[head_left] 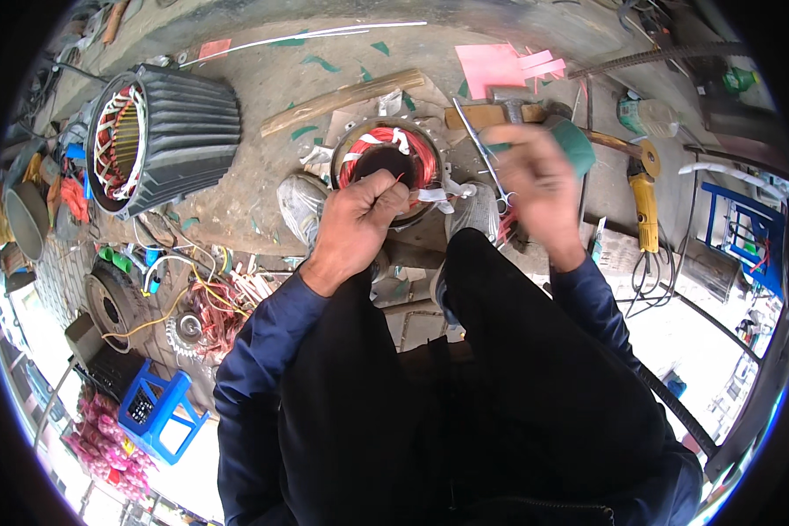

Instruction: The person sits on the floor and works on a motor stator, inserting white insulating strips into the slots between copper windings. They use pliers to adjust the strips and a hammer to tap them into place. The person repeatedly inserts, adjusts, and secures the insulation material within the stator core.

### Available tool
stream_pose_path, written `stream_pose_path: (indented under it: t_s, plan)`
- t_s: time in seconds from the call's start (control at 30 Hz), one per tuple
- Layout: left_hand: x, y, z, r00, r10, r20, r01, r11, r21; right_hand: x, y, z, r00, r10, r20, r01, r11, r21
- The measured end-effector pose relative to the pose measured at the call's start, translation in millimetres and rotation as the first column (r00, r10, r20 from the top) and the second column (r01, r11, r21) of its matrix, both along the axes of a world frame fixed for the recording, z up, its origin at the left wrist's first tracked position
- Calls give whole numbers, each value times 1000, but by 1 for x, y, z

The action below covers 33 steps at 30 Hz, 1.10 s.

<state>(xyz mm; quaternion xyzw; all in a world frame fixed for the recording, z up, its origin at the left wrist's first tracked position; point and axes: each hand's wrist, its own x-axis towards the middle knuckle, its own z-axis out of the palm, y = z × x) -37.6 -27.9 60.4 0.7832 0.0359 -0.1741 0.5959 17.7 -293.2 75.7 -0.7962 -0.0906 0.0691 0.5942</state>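
A round motor stator stands upright between my shoes, its ring of windings wrapped in red and white. My left hand is closed in a pinch over the near edge of the stator's opening. A thin reddish strand seems to poke out by the fingertips, too small to name for sure. Off to the right, my right hand is raised and smeared by motion, so its fingers cannot be read. Close to it lie a pair of long scissors and a dark green roll.
A large finned motor housing lies at the far left. A wooden stick, pink sheets and a hammer are at the back. To the right is a yellow angle grinder; copper wire scraps and a blue stool are at left.
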Motion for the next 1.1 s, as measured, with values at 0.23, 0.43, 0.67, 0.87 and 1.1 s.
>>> stream_pose_path:
  t_s: [0.23, 0.43, 0.67, 0.87, 1.1]
  plan:
    - [-1, -3, 4, 999, 37, -29, -40, 989, -144, 7, 64, -7, 893, 449, 27, -439, 883, -164]
    - [-3, -2, 1, 999, 27, -24, -29, 995, -92, 3, 28, -29, 991, 98, -89, -89, 991, 102]
    - [-4, -1, -7, 1000, 24, 9, -23, 995, -99, 45, -46, -30, 768, -386, 511, 640, 496, -587]
    - [-2, -2, -5, 1000, 28, 3, -27, 991, -129, -10, 11, 6, 861, 409, 302, -195, 814, -547]
    - [-3, -1, -10, 1000, 17, 23, -16, 999, -37, -23, 39, 2, 967, 242, -84, -253, 954, -158]
